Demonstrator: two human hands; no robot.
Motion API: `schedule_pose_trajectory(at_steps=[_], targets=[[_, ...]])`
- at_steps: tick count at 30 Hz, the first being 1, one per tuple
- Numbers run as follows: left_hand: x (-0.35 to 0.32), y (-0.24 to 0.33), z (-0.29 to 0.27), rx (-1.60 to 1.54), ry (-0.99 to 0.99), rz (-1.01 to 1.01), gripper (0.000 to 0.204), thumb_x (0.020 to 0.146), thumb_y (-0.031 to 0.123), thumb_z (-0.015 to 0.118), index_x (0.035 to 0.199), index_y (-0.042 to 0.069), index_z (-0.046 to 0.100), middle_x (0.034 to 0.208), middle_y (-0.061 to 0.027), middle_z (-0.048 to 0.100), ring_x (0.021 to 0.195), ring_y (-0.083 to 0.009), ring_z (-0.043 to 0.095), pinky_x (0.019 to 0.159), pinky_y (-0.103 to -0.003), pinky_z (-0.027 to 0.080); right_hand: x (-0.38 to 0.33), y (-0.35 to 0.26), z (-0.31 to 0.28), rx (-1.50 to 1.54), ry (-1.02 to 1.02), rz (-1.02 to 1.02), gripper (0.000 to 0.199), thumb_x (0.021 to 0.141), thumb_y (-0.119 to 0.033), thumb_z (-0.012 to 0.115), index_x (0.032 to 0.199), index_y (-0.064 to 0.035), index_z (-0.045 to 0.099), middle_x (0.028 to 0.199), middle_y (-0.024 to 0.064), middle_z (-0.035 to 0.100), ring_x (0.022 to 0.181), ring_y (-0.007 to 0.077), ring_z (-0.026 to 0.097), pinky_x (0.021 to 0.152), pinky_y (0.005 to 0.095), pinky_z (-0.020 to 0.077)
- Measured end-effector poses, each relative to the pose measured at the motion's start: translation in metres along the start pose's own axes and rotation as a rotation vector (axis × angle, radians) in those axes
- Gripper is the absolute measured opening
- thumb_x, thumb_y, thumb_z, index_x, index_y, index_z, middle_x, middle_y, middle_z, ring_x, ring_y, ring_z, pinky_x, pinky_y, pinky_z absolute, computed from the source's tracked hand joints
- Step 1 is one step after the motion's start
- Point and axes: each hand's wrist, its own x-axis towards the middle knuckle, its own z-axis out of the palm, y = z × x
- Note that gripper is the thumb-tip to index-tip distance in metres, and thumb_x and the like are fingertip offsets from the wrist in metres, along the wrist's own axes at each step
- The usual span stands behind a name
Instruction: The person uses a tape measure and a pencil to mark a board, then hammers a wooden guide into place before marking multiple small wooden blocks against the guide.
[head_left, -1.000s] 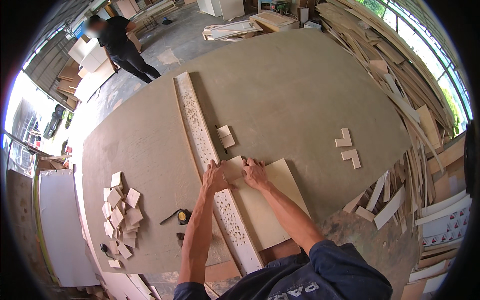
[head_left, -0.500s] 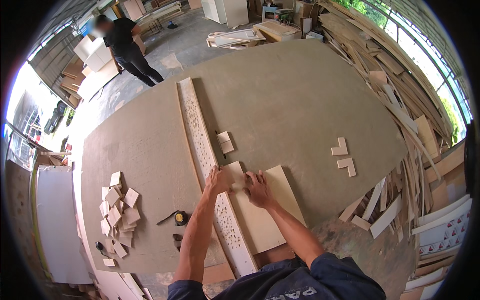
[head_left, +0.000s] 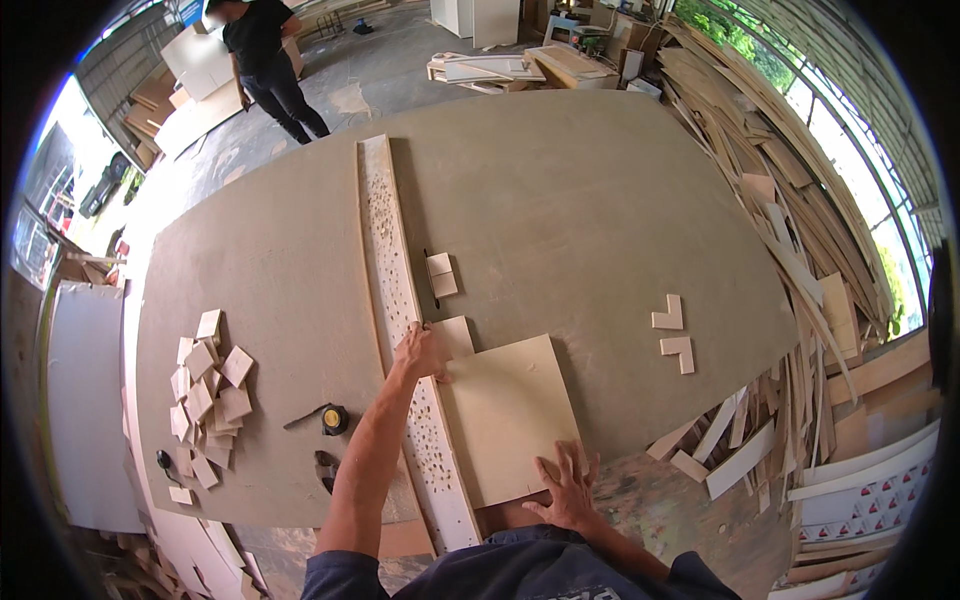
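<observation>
Evidently, a steady, light touch suited this: the large board [head_left: 508,420] was best kept flat, its left edge snug along the long strip [head_left: 381,215], with even pressure so that the small board [head_left: 457,337] at its far edge did not skew. The left hand [head_left: 418,350] had its fingers curled at the strip's right rim, beside the small board; whether they gripped it, I could not tell. The right hand [head_left: 568,488] had its fingers spread apart over the large board's near right corner. That board lay on the surface [head_left: 590,200] right before the person, pale, smooth and nearly square. The small board looked equally pale, partly hidden by the left hand; the strip was white with brown specks.
</observation>
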Motion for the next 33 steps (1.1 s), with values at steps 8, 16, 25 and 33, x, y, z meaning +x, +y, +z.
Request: schedule_pose_trajectory(at_steps=[8, 16, 25, 33], targets=[[-0.007, -0.001, -0.005, -0.061, 0.021, -0.047, 0.125, 0.042, 0.038, 0.1, 0.143, -0.008, 0.042, 0.129, -0.0222, 0.056, 0.121, -0.0368, 0.059, 0.101, -0.041, 0.052, -0.001, 0.023, 0.045, 0.01, 0.151, -0.03, 0.077, 0.072, -0.055, 0.081, 0.14, -0.0238, 0.06, 0.163, 0.0203, 0.022, 0.148, 0.0565, 0.008, 0.109, 0.0727, 0.0198], [-0.001, 0.006, -0.016, -0.04, 0.008, -0.106, 0.119, 0.042, 0.04, 0.1, 0.139, -0.004, 0.046, 0.129, -0.0206, 0.058, 0.121, -0.0358, 0.06, 0.099, -0.041, 0.053, 0.008, 0.021, 0.038, -0.042, 0.165, -0.056, 0.074, 0.072, -0.05, 0.084, 0.136, -0.0204, 0.062, 0.163, 0.0185, 0.026, 0.147, 0.0578, 0.009, 0.105, 0.071, 0.0266], [0.021, -0.004, -0.039, -0.052, 0.005, -0.132, 0.105, 0.045, 0.035, 0.101, 0.131, 0.0, 0.052, 0.123, -0.0191, 0.065, 0.118, -0.0354, 0.063, 0.097, -0.042, 0.054, 0.042, 0.02, 0.033, -0.021, 0.231, -0.072, 0.072, 0.071, -0.05, 0.084, 0.134, -0.0205, 0.065, 0.163, 0.0156, 0.03, 0.148, 0.0563, 0.01, 0.105, 0.0699, 0.025], [0.041, -0.013, -0.044, -0.091, -0.001, -0.115, 0.105, 0.04, 0.033, 0.102, 0.127, 0.0, 0.053, 0.113, -0.018, 0.07, 0.113, -0.0358, 0.066, 0.094, -0.044, 0.056, 0.058, 0.021, 0.031, -0.033, 0.238, -0.07, 0.07, 0.071, -0.05, 0.083, 0.132, -0.0203, 0.067, 0.162, 0.0154, 0.033, 0.148, 0.0563, 0.011, 0.104, 0.0693, 0.0258]])
